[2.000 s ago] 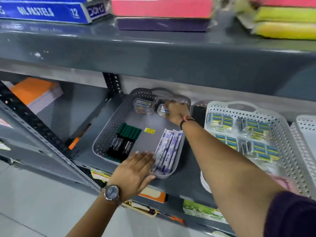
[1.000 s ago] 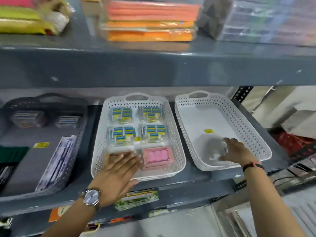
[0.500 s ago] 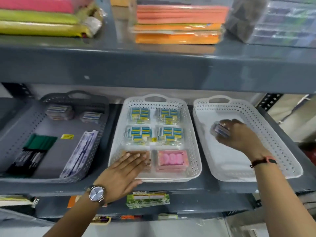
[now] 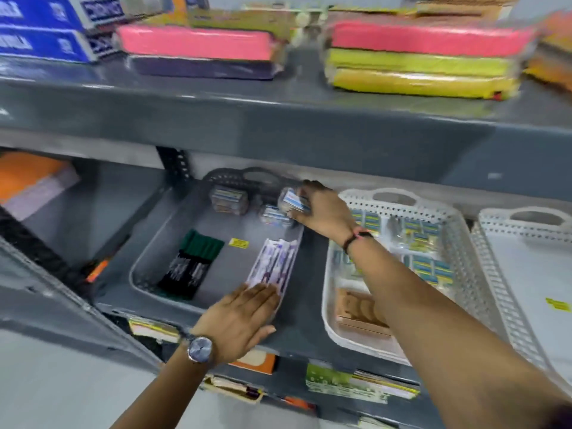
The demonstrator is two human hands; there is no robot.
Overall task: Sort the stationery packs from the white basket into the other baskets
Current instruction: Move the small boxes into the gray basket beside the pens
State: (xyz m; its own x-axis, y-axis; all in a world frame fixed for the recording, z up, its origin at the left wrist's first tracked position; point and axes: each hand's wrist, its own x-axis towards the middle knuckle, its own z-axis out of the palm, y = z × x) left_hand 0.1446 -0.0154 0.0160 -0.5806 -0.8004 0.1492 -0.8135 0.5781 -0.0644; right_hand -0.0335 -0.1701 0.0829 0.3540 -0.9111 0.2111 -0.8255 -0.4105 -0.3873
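my left hand (image 4: 244, 320), with a round silver wristwatch (image 4: 200, 349) on the wrist, lies flat and spread, fingers together, on the front right corner of the grey perforated plastic basket (image 4: 145, 274), its fingertips touching the near end of a long clear sleeve of purple-and-white pens (image 4: 274, 267) that leans along the basket's right wall. to the left of that sleeve, on the basket floor, lies a bundle of black markers with green caps (image 4: 193, 264), and between them sits a small yellow sticker (image 4: 238, 243). my right arm reaches across the middle white perforated plastic basket (image 4: 332, 323), which holds small clear packs with blue-and-yellow labels (image 4: 430, 267) and a brownish flat pack (image 4: 356, 308) at its near end. further right is another white perforated basket (image 4: 507, 292), its floor bare but for a yellow sticker (image 4: 558, 304). my right hand (image 4: 325, 212), a thin band at the wrist, is over the far right corner of the grey basket, fingers closed around a small clear pack with a blue-and-white label (image 4: 292, 201), held just above a similar pack (image 4: 274, 216) lying there. another small clear pack (image 4: 229, 199) sits at the far left by the handle. above, the grey metal shelf (image 4: 278, 125) carries blurred pink, purple and yellow wrapped stacks (image 4: 424, 57)
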